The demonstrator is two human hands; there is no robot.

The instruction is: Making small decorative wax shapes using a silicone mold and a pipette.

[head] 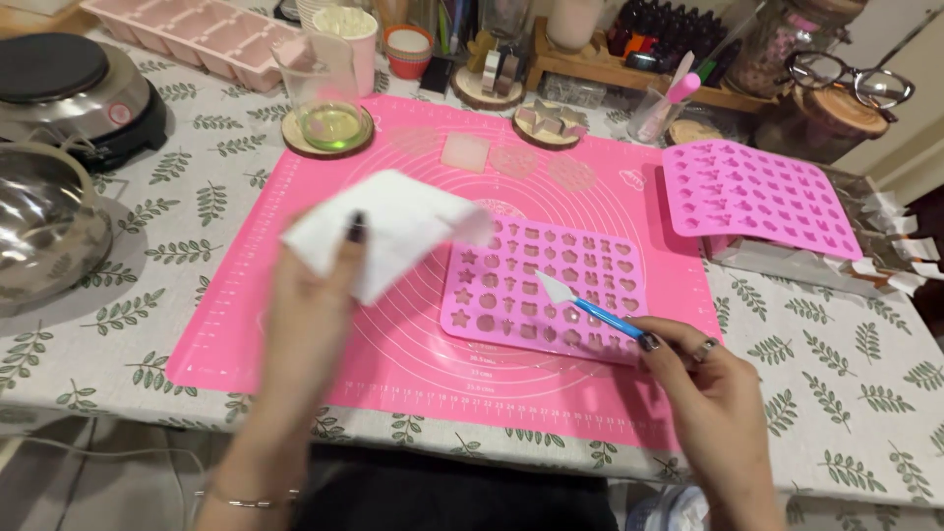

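Observation:
My left hand [313, 315] holds a white paper towel [379, 231] up over the big pink silicone mat [295, 324]. My right hand [703, 379] grips a small scraper with a blue handle [600, 315] and a white tip, which points at the pink silicone mould [546, 295]. That mould lies flat on the mat and has many small shaped cavities. The towel's right corner hangs just above the mould's upper left corner.
A second pink mould [757, 197] rests on a box at the right. A glass cup of yellowish liquid [327, 118] stands on a wooden coaster behind the mat. A hot plate [74, 84] and a steel bowl [44, 226] sit at the left; jars and bottles line the back.

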